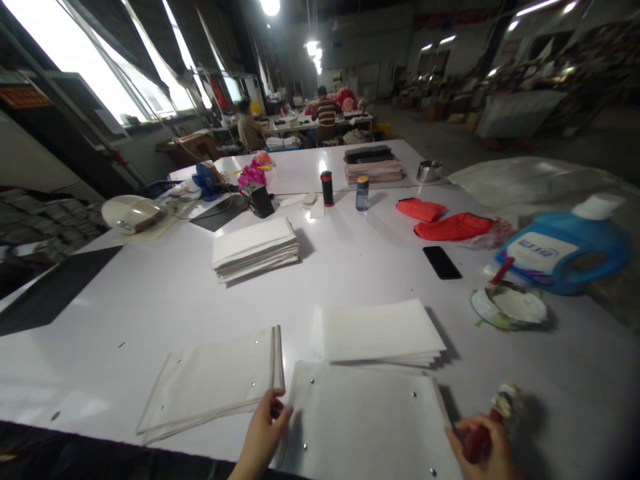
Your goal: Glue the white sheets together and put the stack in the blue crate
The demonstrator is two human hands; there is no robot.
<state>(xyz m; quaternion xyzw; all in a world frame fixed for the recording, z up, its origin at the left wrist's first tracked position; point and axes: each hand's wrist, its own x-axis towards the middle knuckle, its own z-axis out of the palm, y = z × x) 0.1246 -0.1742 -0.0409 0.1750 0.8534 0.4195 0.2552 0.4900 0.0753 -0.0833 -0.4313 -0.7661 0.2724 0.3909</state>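
Observation:
My right hand [485, 447] is closed round the red handle of a brush [505, 403]. The bristle end, coated in something pale, points away from me. This hand is beside the right edge of a white fabric panel stack [370, 417] with metal studs near its corners. My left hand [265, 430] has loosely curled fingers, thumb and forefinger apart, with nothing visible between them. It lies at the gap between that stack and another studded panel stack [215, 373] on the left. Just beyond is a pile of folded white sheets [377, 330].
A dish of pale paste [520, 303] with a red-handled tool stands at right, near a blue detergent jug [555, 250] and a phone [442, 263]. Farther off are a white sheet stack [255, 248], two bottles and red cloth sleeves [450, 227]. People sit at a distant table.

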